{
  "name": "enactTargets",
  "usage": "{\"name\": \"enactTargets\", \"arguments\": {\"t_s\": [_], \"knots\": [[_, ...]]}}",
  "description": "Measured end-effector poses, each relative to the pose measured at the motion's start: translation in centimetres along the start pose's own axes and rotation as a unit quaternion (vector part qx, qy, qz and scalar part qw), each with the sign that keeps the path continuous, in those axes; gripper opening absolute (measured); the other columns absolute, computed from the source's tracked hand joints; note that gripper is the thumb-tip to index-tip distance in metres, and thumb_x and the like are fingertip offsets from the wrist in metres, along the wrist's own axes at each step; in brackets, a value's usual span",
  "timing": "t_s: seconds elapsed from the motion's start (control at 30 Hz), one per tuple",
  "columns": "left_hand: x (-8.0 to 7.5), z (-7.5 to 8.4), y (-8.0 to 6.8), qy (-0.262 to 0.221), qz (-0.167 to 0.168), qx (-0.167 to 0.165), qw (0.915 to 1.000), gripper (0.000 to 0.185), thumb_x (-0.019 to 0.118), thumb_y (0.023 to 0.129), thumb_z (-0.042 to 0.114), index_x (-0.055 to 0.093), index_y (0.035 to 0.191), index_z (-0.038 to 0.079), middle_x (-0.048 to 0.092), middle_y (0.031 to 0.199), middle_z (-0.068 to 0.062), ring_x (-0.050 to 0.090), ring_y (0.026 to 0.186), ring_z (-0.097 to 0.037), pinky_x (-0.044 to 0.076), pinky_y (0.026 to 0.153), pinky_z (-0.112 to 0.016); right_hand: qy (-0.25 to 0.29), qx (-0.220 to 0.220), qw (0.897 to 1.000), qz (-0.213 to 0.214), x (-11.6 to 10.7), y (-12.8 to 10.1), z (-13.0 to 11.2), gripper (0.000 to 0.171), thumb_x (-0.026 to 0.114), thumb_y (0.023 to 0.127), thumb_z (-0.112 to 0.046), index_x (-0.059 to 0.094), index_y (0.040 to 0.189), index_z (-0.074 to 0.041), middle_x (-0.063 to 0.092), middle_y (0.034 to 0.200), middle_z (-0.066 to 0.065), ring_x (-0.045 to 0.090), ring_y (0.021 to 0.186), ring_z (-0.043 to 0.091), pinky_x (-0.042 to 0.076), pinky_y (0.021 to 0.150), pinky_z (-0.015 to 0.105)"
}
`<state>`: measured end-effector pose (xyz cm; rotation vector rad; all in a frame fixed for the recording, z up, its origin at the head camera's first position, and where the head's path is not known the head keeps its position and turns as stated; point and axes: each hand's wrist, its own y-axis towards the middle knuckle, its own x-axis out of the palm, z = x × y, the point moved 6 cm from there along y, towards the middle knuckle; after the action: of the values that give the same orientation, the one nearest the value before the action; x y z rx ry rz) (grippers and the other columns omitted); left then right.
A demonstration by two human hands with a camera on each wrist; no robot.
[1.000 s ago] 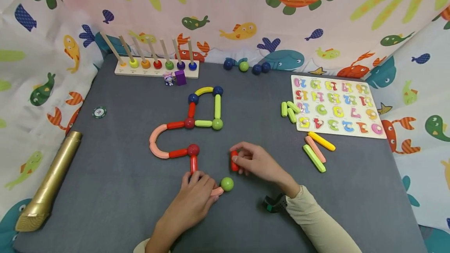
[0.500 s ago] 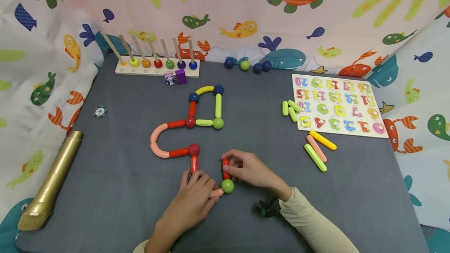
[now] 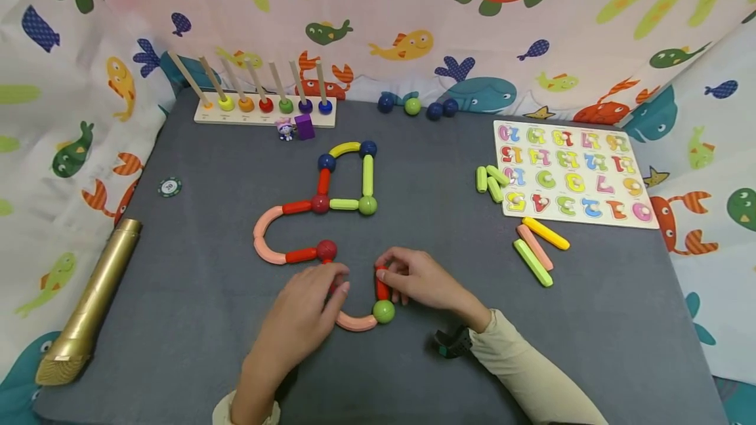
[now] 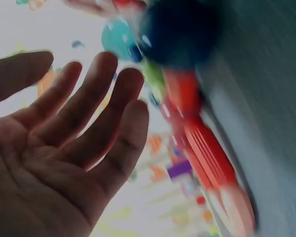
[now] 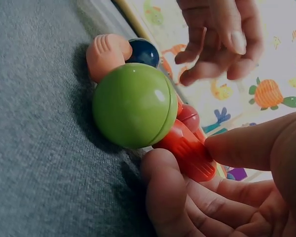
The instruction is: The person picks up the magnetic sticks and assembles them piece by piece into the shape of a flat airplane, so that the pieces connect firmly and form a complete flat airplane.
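One short ridged red rod (image 3: 381, 287) is pinched by the right hand (image 3: 420, 283) against one green ball (image 3: 383, 311); left hand (image 3: 307, 310) fingers released

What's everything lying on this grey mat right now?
Stick-and-ball chain: one, red, pink, green, yellow, mat centre.
Green ball: one, chain's near end.
Red stick: one, on that ball.
Loose balls: four, three blue, one green, far edge.
Loose sticks: six, green, pink, yellow, beside puzzle.
Number puzzle: one, multicolour, right.
Peg board: one, wooden, far left.
Gold cylinder: one, left edge.
Left hand: open, at chain.
Right hand: pinches red stick.
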<state>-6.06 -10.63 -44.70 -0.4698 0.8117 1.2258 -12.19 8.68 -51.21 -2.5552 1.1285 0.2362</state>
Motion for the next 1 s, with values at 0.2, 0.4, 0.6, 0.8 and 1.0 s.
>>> {"name": "enactTargets", "arguments": {"t_s": [0.2,0.4,0.6,0.8,1.0], "knots": [[3.7,2.5,0.7,0.058,-0.052,0.074,0.9942,0.024,0.082,0.097,0.020,0.067,0.109,0.005,0.065,0.090,0.000,0.061,0.080,-0.017,0.054,0.074,-0.036,0.020,0.000,1.000,0.011,-0.1,0.0,0.4,0.017,0.064,0.109,-0.018,0.070,0.117,-0.004,0.070,0.075,0.004,0.067,0.061,0.024,0.057,0.057,0.037],[6.9,2.8,1.1,0.084,-0.072,0.060,0.9920,0.035,0.086,0.095,0.028,0.058,0.105,0.009,0.053,0.080,0.002,0.051,0.067,-0.014,0.040,0.057,-0.028,0.065,0.014,0.996,0.062,-0.5,-0.5,1.0,0.017,0.065,0.108,-0.018,0.068,0.114,-0.002,0.072,0.077,0.007,0.068,0.063,0.025,0.058,0.060,0.036],[6.9,2.3,1.5,0.049,-0.057,0.030,0.9967,0.033,0.085,0.095,0.015,0.053,0.095,0.010,0.040,0.076,0.004,0.041,0.063,-0.011,0.034,0.054,-0.027,0.076,-0.004,0.979,0.188,-1.4,-1.6,1.6,0.014,0.069,0.107,-0.012,0.065,0.105,0.001,0.070,0.077,0.011,0.069,0.062,0.027,0.060,0.060,0.037],[7.3,2.4,1.6,0.030,-0.075,0.034,0.9961,0.032,0.083,0.097,0.014,0.051,0.094,0.012,0.039,0.078,0.005,0.041,0.065,-0.011,0.036,0.056,-0.027,-0.080,-0.130,0.953,0.261,-1.5,-2.7,0.6,0.006,0.072,0.103,-0.005,0.067,0.101,-0.005,0.069,0.079,0.003,0.063,0.061,0.014,0.055,0.057,0.030],[7.6,2.2,1.6,0.010,-0.088,0.018,0.9959,0.033,0.084,0.096,0.013,0.051,0.094,0.014,0.041,0.078,0.005,0.043,0.068,-0.011,0.037,0.058,-0.028,-0.244,-0.211,0.879,0.351,-2.9,-3.8,-0.7,0.013,0.076,0.096,0.005,0.069,0.105,0.002,0.068,0.091,0.010,0.063,0.075,0.020,0.055,0.066,0.040]]}}
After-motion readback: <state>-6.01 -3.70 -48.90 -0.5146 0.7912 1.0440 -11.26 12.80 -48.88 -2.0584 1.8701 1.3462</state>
